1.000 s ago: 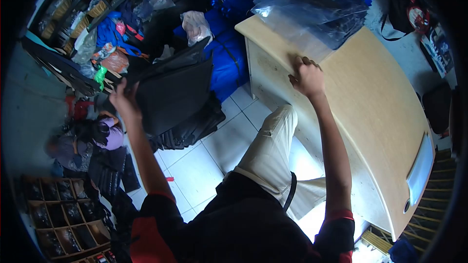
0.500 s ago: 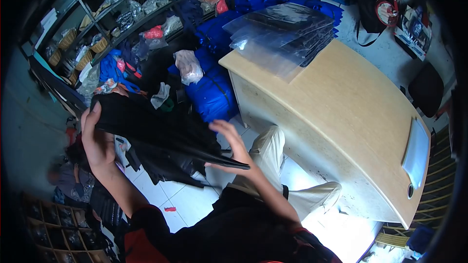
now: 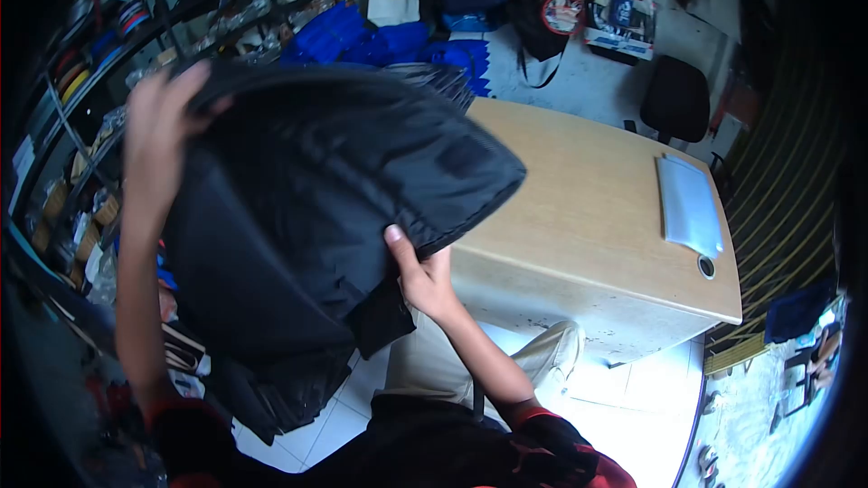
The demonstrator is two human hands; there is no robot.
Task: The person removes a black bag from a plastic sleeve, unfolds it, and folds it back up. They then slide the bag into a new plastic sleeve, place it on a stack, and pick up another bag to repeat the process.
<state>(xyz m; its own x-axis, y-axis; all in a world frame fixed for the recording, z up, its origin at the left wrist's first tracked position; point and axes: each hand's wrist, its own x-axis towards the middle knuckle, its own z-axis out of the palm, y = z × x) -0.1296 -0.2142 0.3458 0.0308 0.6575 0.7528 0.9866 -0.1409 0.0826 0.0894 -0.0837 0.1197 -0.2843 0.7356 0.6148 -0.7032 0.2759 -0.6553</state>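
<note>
A large black fabric bag (image 3: 298, 181) is held up in front of me, its broad side facing me and partly covering the table's left end. My left hand (image 3: 163, 131), blurred by motion, grips its upper left edge. Lower down, my right hand (image 3: 425, 282) is closed on the bag's near edge, thumb on top and fingers hidden beneath. A small black flap (image 3: 382, 318) hangs just left of my right wrist. More black pieces (image 3: 280, 398) lie low, below the bag.
A wooden-topped table (image 3: 579, 190) stands to the right, with a pale plastic-looking packet (image 3: 689, 206) on it. Blue bundles (image 3: 334, 34) and loaded shelves (image 3: 81, 81) fill the back left. A dark chair (image 3: 676, 99) sits beyond the table.
The black bag has been raised and spread out toward the table. My right hand, apart-fingered before, now grips its edge. The view has turned to the right.
</note>
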